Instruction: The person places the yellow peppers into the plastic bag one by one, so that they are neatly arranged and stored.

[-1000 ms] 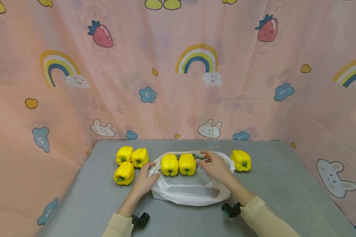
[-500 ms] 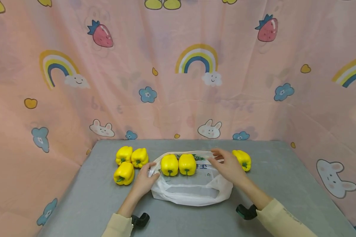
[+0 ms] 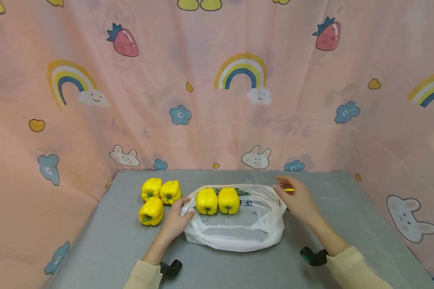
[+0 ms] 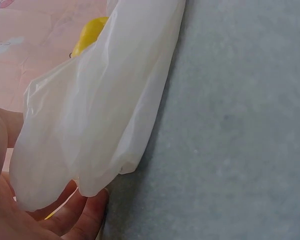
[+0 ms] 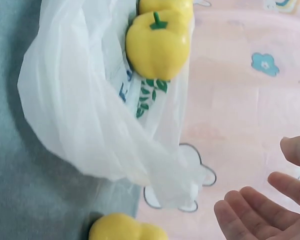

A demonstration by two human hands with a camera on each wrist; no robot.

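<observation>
The bag [image 3: 235,243] is thin, crinkled plastic, translucent with a soft sheen — the peppers [image 3: 228,200] in it look smooth and glossy. Beneath the bag, the tabletop [image 3: 112,249] is matt, faintly mottled; behind it hangs creased cloth [image 3: 217,134].

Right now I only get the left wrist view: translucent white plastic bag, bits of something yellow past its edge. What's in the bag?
Observer: Head view shows two glossy, blocky yellow bell peppers side by side in the mouth of the white plastic bag.

Operator: Any outside it, on the left?

Observer: Yes, three clustered yellow bell peppers sit on the grey table, left of the bag.

Operator: Is the right hand holding anything?

Observer: No. In the right wrist view, the right hand is empty, with a gap between thumb and fingers.
</observation>
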